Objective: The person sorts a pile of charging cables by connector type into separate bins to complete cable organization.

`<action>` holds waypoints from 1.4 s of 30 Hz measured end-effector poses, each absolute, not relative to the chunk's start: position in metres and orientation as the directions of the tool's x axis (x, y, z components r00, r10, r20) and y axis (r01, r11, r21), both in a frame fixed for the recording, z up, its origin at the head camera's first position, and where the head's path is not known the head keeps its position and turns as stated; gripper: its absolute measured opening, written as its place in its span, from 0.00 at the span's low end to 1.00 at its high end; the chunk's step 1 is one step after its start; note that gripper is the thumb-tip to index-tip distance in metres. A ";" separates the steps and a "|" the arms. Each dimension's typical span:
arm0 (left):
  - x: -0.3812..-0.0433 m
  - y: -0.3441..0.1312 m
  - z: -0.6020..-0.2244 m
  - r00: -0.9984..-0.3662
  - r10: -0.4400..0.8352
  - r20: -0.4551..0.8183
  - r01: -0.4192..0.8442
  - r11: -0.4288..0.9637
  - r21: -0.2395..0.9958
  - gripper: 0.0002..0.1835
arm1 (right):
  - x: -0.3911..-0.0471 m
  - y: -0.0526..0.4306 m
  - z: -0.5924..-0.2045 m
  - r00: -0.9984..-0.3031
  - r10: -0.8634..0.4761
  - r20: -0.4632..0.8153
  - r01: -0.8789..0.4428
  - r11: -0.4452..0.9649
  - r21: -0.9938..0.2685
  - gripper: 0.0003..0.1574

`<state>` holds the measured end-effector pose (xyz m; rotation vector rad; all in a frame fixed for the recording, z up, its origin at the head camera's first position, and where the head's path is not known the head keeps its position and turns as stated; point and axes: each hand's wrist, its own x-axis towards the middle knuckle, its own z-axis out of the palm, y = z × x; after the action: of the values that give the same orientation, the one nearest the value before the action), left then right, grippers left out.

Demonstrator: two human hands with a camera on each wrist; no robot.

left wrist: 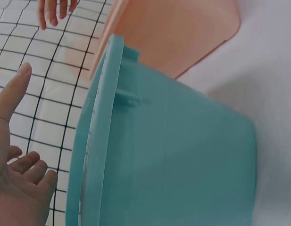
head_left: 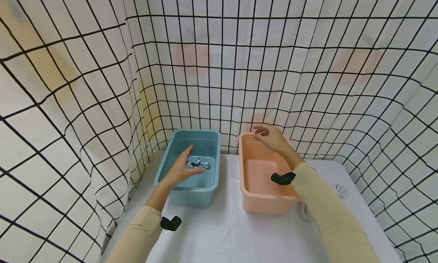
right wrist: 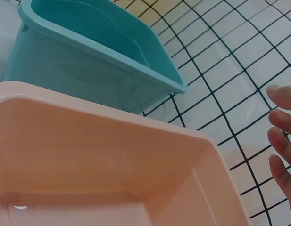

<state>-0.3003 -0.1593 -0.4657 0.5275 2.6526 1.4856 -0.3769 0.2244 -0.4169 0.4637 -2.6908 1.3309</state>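
Note:
My left hand (head_left: 180, 169) hovers over the teal bin (head_left: 191, 197), thumb spread away from the fingers and nothing held. Inside that bin lie bundled white and grey-blue cables (head_left: 206, 165), partly hidden behind the hand. Above the far right part of the peach bin (head_left: 265, 205) is my right hand (head_left: 271, 138), its fingers loosely bent and nothing between them. The right wrist view shows those fingers (right wrist: 283, 136) apart from the peach bin's rim. No cable is visible in the part of the peach bin that shows.
Two white cable bundles, one coiled (head_left: 303, 211) and one farther right (head_left: 340, 190), lie on the white-covered table (head_left: 229, 232) beside the peach bin, partly behind the right sleeve. Black grid netting (head_left: 232, 69) over white cloth encloses the back and both sides.

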 end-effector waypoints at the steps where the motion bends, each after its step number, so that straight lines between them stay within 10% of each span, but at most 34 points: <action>1: -0.301 -0.157 -0.466 -0.936 0.329 0.121 0.274 0.472 0.838 0.59 | -0.376 0.226 -0.417 -0.947 -0.226 0.226 -0.317 0.571 -0.758 0.27; 42: -0.295 -0.068 -0.471 -0.888 0.442 0.128 0.307 0.362 0.880 0.60 | -0.352 0.283 -0.429 -0.962 -0.152 0.225 -0.271 0.594 -0.757 0.30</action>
<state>-0.2952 -0.0677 -0.4714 0.6863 2.4824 1.5602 -0.3519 0.2833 -0.4287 0.3582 -2.6813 1.3081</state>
